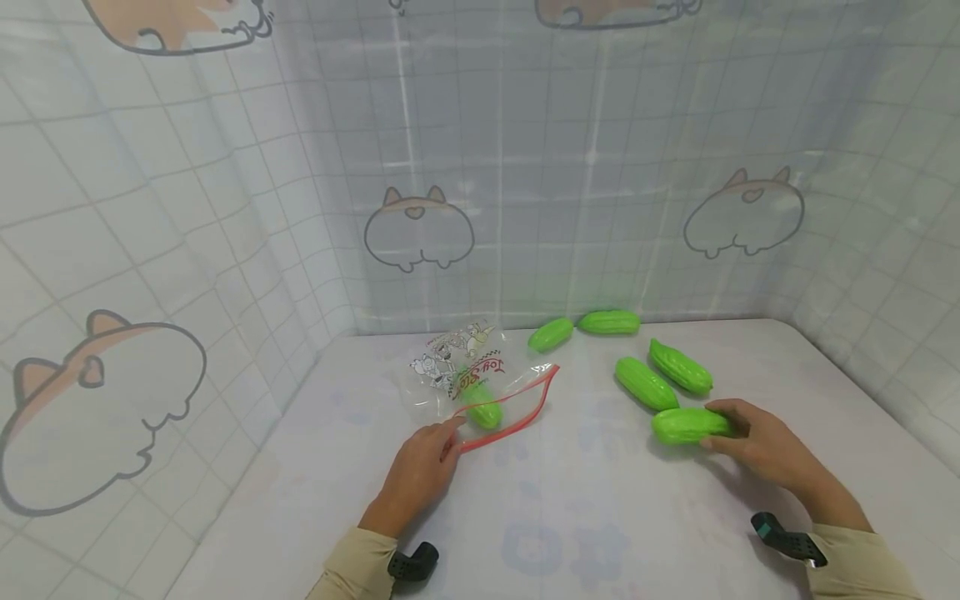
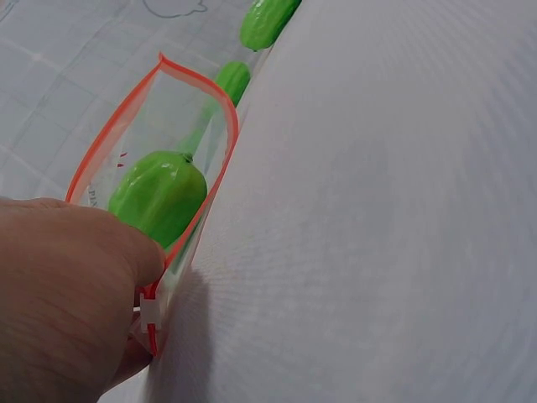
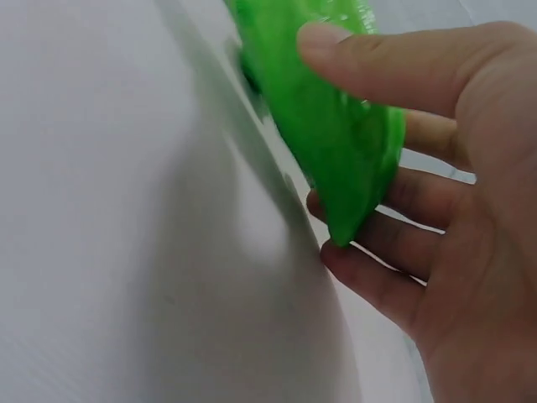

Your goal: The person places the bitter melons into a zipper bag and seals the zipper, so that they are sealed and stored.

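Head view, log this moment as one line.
left hand: pinches open clear bag; in bag: one green vegetable; right hand: grips another green vegetable; on table: four more green vegetables

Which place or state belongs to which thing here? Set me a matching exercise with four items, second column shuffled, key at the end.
Column 1
1. Left hand
2. Right hand
3. Zip bag
4. Leftmost cucumber-like vegetable in the head view

Column 2
A. Clear plastic with a printed design, mouth open and edged in red
B. Lying inside the plastic
C. Gripping another cucumber-like vegetable
D. Pinching the red-edged mouth

Pairs: 1-D, 2-C, 3-A, 4-B
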`<state>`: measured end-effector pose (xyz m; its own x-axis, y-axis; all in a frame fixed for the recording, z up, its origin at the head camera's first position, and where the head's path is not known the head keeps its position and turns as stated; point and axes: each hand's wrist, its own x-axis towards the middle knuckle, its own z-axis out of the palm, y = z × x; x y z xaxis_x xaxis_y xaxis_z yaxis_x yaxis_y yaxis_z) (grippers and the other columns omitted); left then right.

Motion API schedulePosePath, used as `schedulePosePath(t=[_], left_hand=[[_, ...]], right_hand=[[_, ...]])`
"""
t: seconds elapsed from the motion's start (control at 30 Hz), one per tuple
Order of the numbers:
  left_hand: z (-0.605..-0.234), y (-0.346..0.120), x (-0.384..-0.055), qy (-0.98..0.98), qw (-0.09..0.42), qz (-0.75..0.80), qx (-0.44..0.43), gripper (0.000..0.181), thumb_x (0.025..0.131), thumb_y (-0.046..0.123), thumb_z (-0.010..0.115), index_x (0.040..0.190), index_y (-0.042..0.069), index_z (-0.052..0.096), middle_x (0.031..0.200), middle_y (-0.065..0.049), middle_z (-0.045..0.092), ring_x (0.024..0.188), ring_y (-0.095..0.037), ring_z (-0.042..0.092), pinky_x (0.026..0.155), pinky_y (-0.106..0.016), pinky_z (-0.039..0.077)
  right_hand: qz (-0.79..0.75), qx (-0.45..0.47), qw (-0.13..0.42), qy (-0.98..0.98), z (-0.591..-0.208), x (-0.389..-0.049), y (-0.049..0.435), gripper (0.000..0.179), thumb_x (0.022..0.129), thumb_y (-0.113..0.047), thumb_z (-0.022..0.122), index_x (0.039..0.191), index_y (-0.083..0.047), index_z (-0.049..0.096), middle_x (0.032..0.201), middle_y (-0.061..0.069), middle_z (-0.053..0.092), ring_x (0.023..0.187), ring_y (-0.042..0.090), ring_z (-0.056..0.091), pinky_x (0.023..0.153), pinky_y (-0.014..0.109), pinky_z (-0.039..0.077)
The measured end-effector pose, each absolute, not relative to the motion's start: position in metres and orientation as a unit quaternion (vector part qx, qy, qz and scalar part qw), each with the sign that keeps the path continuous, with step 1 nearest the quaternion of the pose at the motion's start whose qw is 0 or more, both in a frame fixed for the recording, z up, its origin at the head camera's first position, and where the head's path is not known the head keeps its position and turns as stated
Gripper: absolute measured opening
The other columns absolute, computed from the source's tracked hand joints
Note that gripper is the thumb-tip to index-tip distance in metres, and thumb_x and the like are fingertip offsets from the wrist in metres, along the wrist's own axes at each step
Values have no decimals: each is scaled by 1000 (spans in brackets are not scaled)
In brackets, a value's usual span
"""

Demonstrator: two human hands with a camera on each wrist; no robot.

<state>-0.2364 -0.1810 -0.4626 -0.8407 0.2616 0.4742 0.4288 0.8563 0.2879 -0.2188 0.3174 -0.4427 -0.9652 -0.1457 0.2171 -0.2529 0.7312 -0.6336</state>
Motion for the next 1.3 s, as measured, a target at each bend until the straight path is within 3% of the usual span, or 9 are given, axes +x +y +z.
schedulePosePath(t=[0.33,0.5,0.77,1.3], left_hand=[[-459,-180,-234,-941,205,-198,-182,36,90,13,74,126,14,67,78,10,51,74,-11,48,67,-28,48],[-459,-180,-234,-942,204,-197,-180,36,90,14,74,125,14,67,78,9,51,74,-11,48,67,-29,48],[-461,-181,-234,-941,210,-196,-181,35,90,13,73,124,14,68,77,9,52,73,-12,48,66,-29,48],[-461,-180,-234,-943,205,-197,-175,35,91,14,73,125,16,68,79,9,53,75,-12,49,68,-30,49]], right_hand=[[369,73,67,-924,-440,-221,300,69,90,-46,72,135,2,53,131,28,55,114,46,57,87,56,50],[389,74,65,-916,-440,-220,293,68,89,-44,74,133,3,52,132,29,54,117,49,56,89,58,49],[393,83,82,-912,-441,-220,282,62,87,-40,78,127,0,53,126,23,59,115,41,58,89,53,48],[388,127,108,-907,-441,-223,262,61,90,-41,75,139,-9,58,138,19,56,124,41,53,97,59,43]])
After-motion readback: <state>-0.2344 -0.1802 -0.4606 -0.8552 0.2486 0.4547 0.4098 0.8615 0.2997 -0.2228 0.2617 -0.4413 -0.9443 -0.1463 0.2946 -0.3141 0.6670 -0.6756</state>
